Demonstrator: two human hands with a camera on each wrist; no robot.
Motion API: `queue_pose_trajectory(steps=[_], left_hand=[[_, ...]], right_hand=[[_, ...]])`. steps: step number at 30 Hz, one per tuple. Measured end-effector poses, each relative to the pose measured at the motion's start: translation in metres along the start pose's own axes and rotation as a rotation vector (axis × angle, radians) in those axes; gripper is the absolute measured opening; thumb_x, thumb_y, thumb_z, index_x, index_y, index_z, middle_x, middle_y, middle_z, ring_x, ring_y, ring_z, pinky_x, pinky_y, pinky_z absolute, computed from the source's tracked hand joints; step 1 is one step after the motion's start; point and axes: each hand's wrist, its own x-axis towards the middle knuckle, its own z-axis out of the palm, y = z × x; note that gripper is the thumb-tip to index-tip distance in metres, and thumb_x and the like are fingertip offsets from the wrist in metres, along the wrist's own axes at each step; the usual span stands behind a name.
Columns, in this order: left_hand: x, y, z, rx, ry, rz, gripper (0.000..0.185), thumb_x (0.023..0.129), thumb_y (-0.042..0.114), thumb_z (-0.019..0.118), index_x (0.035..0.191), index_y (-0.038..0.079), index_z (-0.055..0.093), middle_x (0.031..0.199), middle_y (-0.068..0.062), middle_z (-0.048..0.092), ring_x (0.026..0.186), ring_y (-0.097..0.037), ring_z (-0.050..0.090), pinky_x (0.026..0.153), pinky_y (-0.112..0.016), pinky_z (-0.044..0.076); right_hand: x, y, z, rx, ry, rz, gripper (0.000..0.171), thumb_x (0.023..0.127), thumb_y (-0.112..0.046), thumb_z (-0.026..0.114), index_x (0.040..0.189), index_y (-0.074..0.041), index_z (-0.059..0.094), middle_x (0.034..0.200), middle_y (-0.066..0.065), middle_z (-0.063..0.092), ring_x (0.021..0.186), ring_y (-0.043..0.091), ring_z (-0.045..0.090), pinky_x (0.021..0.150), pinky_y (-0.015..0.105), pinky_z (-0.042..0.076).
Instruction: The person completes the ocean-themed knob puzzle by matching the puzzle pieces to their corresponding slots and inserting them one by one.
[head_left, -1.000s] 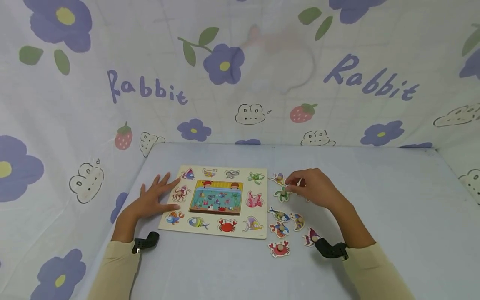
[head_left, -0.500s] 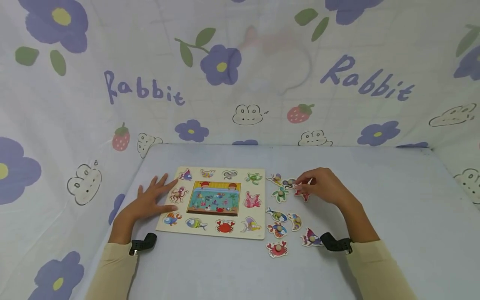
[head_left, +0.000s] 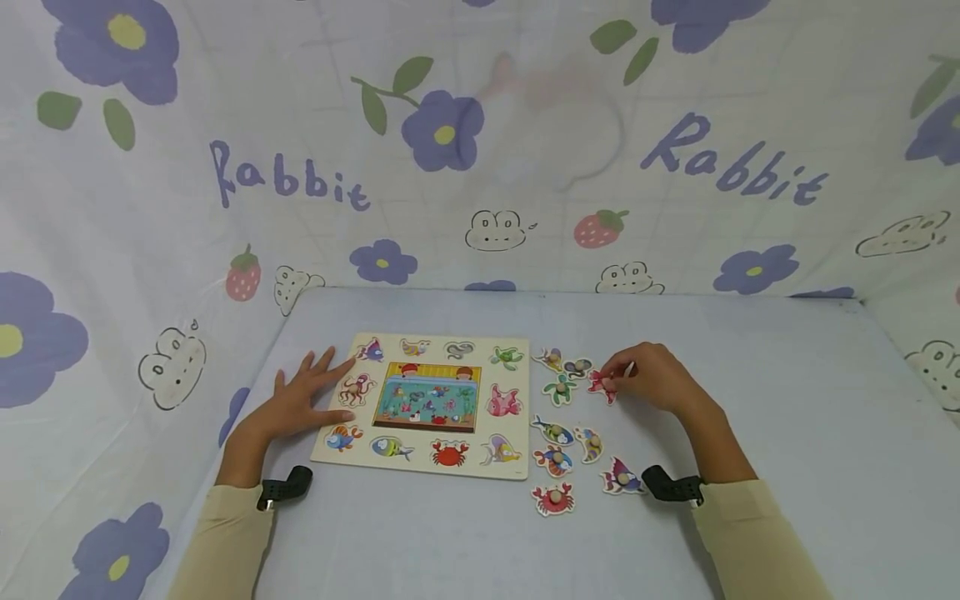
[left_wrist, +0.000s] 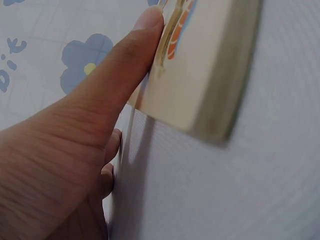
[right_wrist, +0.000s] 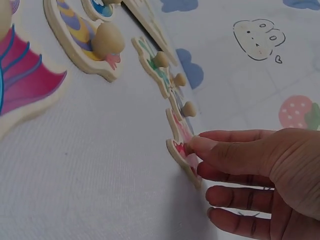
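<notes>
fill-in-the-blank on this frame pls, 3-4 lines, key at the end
1. The left hand lies flat on the left edge of the puzzle ____.
2. The right hand pinches a ____-coloured piece.
3. The loose pieces lie to the ____ of the board.
4. The crab piece lies ____ the person among the loose pieces.

Missing words: board; red; right; nearest

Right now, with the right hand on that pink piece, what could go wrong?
1. The right hand pinches the pink piece at its edge, apparently not by a knob; the grip may slip.
2. The grey piece and turtle piece lie close; lifting could knock them.
3. The left hand only lies flat on the puzzle board; it may shift.
</notes>
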Motion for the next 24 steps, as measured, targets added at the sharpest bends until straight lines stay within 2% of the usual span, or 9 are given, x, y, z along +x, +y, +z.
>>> queue_pose_trajectory(steps=[5, 13, 24], left_hand=[[-0.0008, 0.0004, -0.0005, 0.006, -0.002, -0.004, 0.097, 0.082, 0.059, 0.077, 0.161, 0.025, 0.032, 0.169, -0.017, 0.009, 0.154, -0.046, -0.007, 0.109, -0.077, -0.012], [-0.0004, 0.0010, 0.0006, 0.006, -0.010, -0.004, 0.097, 0.082, 0.059, 0.077, 0.161, 0.025, 0.032, 0.170, -0.016, 0.008, 0.154, -0.045, -0.008, 0.110, -0.077, -0.012], [-0.0013, 0.0024, -0.0011, 0.003, -0.002, 0.006, 0.095, 0.083, 0.056, 0.078, 0.160, 0.023, 0.033, 0.169, -0.019, 0.009, 0.153, -0.047, -0.006, 0.109, -0.078, -0.011]], right_hand=[[0.0006, 0.0029, 0.0011, -0.001, -0.002, -0.014, 0.010, 0.089, -0.014, 0.079, 0.098, -0.011, 0.080, 0.077, -0.003, 0.066, 0.073, 0.020, 0.052, 0.061, 0.033, 0.042], [-0.0025, 0.0057, -0.0032, -0.043, -0.017, -0.032, 0.006, 0.090, -0.015, 0.079, 0.094, -0.011, 0.077, 0.079, -0.002, 0.065, 0.074, 0.019, 0.053, 0.063, 0.033, 0.044], [-0.0047, 0.0107, -0.0066, -0.005, -0.063, 0.014, 0.010, 0.088, -0.018, 0.081, 0.092, -0.011, 0.075, 0.077, 0.000, 0.063, 0.076, 0.020, 0.053, 0.065, 0.033, 0.044]])
